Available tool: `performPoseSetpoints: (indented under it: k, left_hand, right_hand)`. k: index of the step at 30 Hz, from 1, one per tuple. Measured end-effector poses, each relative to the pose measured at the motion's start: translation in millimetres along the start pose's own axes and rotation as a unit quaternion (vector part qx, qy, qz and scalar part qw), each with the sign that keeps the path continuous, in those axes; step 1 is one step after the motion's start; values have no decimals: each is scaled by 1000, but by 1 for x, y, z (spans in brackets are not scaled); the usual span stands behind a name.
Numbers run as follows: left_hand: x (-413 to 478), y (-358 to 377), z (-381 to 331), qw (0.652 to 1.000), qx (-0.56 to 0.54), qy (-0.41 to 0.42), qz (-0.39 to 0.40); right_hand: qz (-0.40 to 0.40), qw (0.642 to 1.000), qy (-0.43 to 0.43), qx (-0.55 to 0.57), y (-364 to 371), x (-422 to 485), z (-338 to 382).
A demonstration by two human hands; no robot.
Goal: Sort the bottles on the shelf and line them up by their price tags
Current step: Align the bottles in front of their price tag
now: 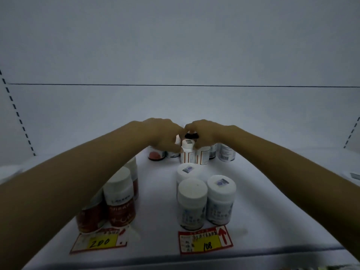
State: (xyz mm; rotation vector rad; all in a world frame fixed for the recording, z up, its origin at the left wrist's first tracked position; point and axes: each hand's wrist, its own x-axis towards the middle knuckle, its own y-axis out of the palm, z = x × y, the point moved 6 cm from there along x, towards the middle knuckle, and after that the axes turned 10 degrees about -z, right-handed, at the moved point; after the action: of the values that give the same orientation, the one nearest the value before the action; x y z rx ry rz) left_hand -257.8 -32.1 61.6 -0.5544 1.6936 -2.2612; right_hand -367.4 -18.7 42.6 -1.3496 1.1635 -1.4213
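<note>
Both my arms reach deep into the white shelf [155,191]. My left hand [161,133] curls over bottles at the back, above a red-labelled bottle [155,155]. My right hand [204,133] curls over a black-capped bottle [191,135] beside it. A white-capped bottle with an orange-lined label [187,151] stands between the hands. At the front left, red-labelled bottles [119,197] stand behind a price tag reading 200 [99,241]. Three blue-and-white bottles [192,203] stand behind a tag reading 108 [205,242].
More white-labelled bottles [226,152] cluster at the back right of the group. The shelf's rear wall [175,106] rises just behind the hands, and slotted uprights [19,117] flank both sides. A dark front lip [194,258] edges the shelf.
</note>
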Motion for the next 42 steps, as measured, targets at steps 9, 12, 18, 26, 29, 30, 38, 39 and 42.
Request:
performPoseSetpoints:
  k: [9,12,18,26,29,30,38,39,42]
  left_hand:
    - [-15,3,12,999,-10,-31,-14]
    - [-23,-2,11,999,-24,-31,-29]
    - [-45,-21,8,994,-29,-25,-100]
    - [-56,-36,8,967,-12,-98,-235]
    - [-62,-45,3,957,-64,-114,-258]
    - [-66,-48,1,952,-88,-117,-267]
    - [-112,-66,-44,825,-453,-117,-316]
    - [-119,-70,-54,797,-498,-104,-325]
    - [-140,-80,-91,723,-617,-47,-307]
  right_hand:
    - [4,998,-56,-34,20,17,8]
    - [2,997,-63,-35,18,19,12]
    - [15,997,-40,-59,12,16,22]
    - [-93,992,-7,86,-70,-15,30]
    - [-123,966,34,227,-96,-38,33]
    - [-128,956,42,263,-102,-46,35]
    - [-224,856,69,461,-142,-125,67]
    - [-237,836,74,490,-146,-140,68]
    - [-270,767,85,576,-158,-189,70]
